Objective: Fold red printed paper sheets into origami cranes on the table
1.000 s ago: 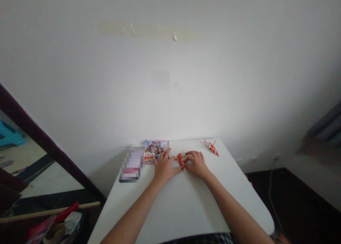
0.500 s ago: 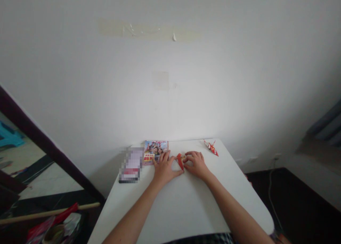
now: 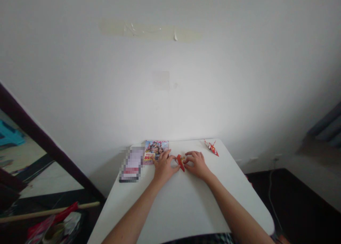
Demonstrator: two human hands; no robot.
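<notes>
Between my two hands, on the white table (image 3: pixel 181 208), is a small piece of folded red paper (image 3: pixel 180 162) with a yellowish part on its right. My left hand (image 3: pixel 164 167) has its thumb and index finger at the paper's left edge, while its other fingers rest over a printed flyer (image 3: pixel 151 152). From the right, my right hand (image 3: pixel 196 163) pinches the paper between bent fingers and thumb. A finished-looking red and white paper crane (image 3: pixel 212 148) lies apart, near the table's back right corner.
A phone-like slab with a pixelated screen (image 3: pixel 131 164) lies at the table's left edge. Behind the table rises a white wall (image 3: pixel 213 77) with tape marks. At lower left are a wooden stick (image 3: pixel 50 212) and a bin-like heap of wrappers (image 3: pixel 57 229).
My left thumb has drawn up and left, closer to its index finger at the paper. The folded paper has shifted slightly, its lower tip more visible. The right hand stays almost still.
</notes>
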